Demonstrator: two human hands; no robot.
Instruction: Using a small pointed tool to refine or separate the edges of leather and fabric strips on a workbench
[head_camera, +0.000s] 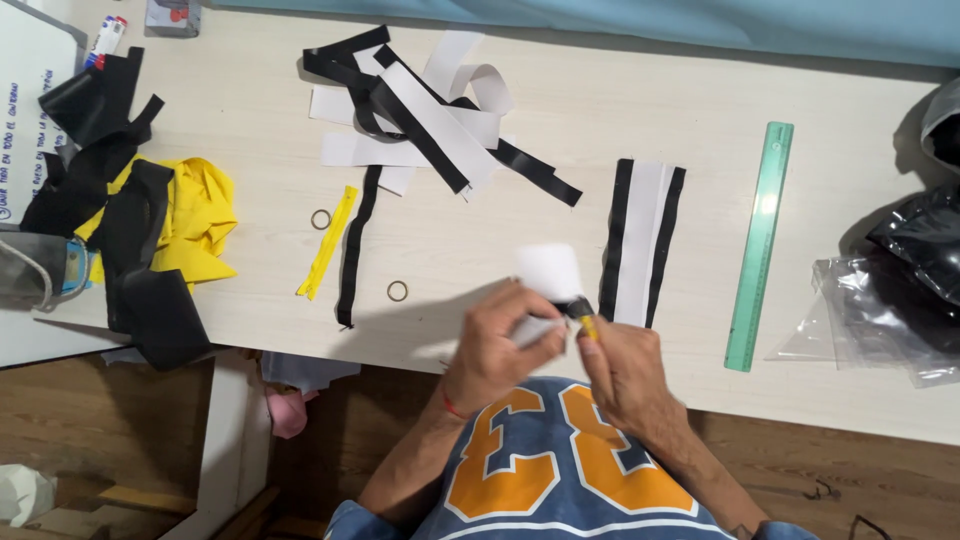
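Note:
My left hand (503, 340) grips a white fabric strip (549, 272) near the table's front edge, its upper end folded and sticking up. My right hand (622, 362) pinches a small black and yellow piece (584, 318) against the strip's lower right edge; what it is, I cannot tell. Both hands touch at the strip. Just right of them lies a flat piece of white fabric with black bands on both sides (643, 241).
A pile of black and white strips (430, 110) lies at the back. A yellow zipper strip (328, 242), a black strip (357, 246) and two metal rings (397, 291) lie left. Yellow and black cloth (160, 230) sits far left, a green ruler (760, 243) and plastic bags (900, 290) right.

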